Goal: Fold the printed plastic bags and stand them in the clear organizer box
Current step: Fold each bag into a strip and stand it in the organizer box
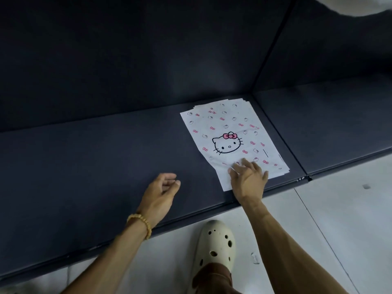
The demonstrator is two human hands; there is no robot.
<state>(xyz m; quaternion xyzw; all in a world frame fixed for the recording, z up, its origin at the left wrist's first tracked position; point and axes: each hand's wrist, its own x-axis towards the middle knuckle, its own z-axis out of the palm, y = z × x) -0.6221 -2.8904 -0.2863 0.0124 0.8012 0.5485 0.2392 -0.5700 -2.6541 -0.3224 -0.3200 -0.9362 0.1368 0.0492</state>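
Observation:
A stack of white plastic bags point(229, 132), printed with a cat face and pink bows, lies flat on the dark seat cushion point(84, 177). My right hand point(248, 179) rests on the near edge of the top bag with fingers spread. My left hand point(161, 192) hovers over the bare cushion to the left of the bags, its fingers loosely curled and holding nothing. A bead bracelet sits on that wrist. No clear organizer box is in view.
The dark backrest point(148, 60) rises behind the seat. A seam point(280, 136) separates this cushion from the one on the right. Pale tiled floor point(339, 209) runs along the front, with my foot in a cream clog point(216, 245) on it.

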